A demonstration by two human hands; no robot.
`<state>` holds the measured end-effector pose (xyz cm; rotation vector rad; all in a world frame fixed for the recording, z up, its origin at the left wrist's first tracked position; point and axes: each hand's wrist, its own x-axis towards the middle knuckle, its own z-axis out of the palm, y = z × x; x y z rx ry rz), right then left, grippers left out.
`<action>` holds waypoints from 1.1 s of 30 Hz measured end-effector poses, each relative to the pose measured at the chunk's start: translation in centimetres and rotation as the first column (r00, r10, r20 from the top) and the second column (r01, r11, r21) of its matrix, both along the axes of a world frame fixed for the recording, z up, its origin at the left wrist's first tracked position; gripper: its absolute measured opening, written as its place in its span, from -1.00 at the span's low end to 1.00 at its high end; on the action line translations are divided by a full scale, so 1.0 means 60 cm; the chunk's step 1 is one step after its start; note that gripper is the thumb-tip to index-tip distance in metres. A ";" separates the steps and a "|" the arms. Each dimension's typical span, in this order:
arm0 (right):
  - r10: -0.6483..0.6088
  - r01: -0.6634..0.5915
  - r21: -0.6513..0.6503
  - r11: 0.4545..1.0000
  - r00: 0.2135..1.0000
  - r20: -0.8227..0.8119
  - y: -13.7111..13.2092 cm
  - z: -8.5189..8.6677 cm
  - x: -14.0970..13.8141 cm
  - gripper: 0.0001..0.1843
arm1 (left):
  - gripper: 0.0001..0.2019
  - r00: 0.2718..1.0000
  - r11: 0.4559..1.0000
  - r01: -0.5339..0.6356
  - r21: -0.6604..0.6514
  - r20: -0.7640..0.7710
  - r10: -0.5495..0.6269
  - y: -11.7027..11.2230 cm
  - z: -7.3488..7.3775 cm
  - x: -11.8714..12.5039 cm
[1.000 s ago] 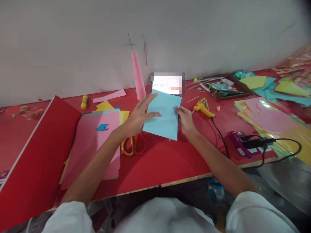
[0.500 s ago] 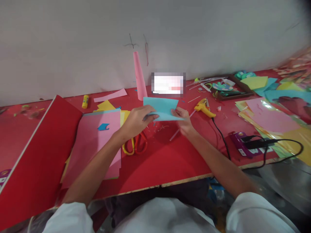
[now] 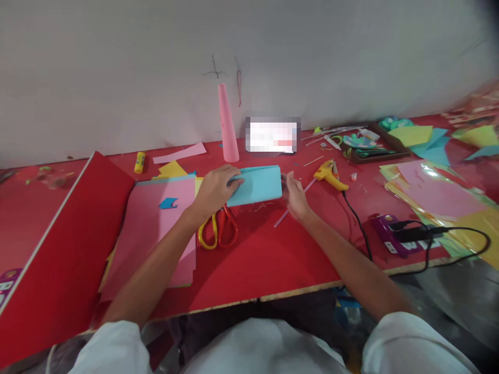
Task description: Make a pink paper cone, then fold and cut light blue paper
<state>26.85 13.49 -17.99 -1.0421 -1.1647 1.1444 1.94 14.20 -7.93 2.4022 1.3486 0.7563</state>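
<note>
A folded sheet of light blue paper [image 3: 257, 185] is held up over the table by my left hand [image 3: 218, 191], its thumb on the near face at the left end. Just off the paper's right edge is my right hand [image 3: 295, 196], fingers apart and nothing seen in it. Below the paper lie scissors [image 3: 223, 228] with one yellow and one red handle; their blades are hidden. Pink sheets [image 3: 156, 239] are stacked under my left forearm, with a small blue paper scrap [image 3: 168, 203] on top. Behind stands a tall pink paper cone [image 3: 228, 124].
A yellow glue gun [image 3: 330, 176] with a black cord lies right of my hands, near a purple power box [image 3: 393, 236]. A dark tray [image 3: 376, 156] holds craft bits. A glue stick [image 3: 139, 162] stands left. A blurred-out screen [image 3: 273, 136] leans near the wall.
The blue paper has gone from loosely folded to a narrower, flatter shape and sits slightly lower. My right hand has come off its right edge; my left hand still holds it.
</note>
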 end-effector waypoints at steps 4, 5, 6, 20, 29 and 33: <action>0.019 -0.018 -0.009 1.000 0.999 0.042 -0.003 0.000 0.004 -0.25 | -0.92 0.999 1.000 -0.029 -0.002 -0.043 0.029 -0.005 -0.011 0.009; 0.004 -0.004 0.008 1.000 0.996 0.090 -0.004 0.002 0.005 -0.31 | -0.92 0.998 0.999 -0.032 -0.001 -0.048 0.032 -0.006 -0.014 0.011; -0.010 0.006 0.025 1.000 0.991 0.133 -0.005 0.003 0.006 -0.35 | -0.92 0.998 0.999 -0.032 -0.001 -0.050 0.032 -0.007 -0.016 0.012; -0.111 0.087 0.124 0.988 0.974 0.199 -0.006 0.011 0.010 -0.49 | -0.79 0.980 0.997 0.006 -0.073 0.199 0.008 0.002 -0.026 0.012; -0.175 0.105 0.263 0.959 0.950 0.259 -0.014 0.027 0.014 -0.51 | -0.79 0.966 0.996 -0.024 -0.087 0.254 0.045 0.008 -0.039 0.012; -0.205 0.131 0.281 0.951 0.946 0.253 -0.009 0.020 0.015 -0.59 | -0.83 0.945 0.996 -0.016 -0.086 0.323 0.043 0.012 -0.045 0.010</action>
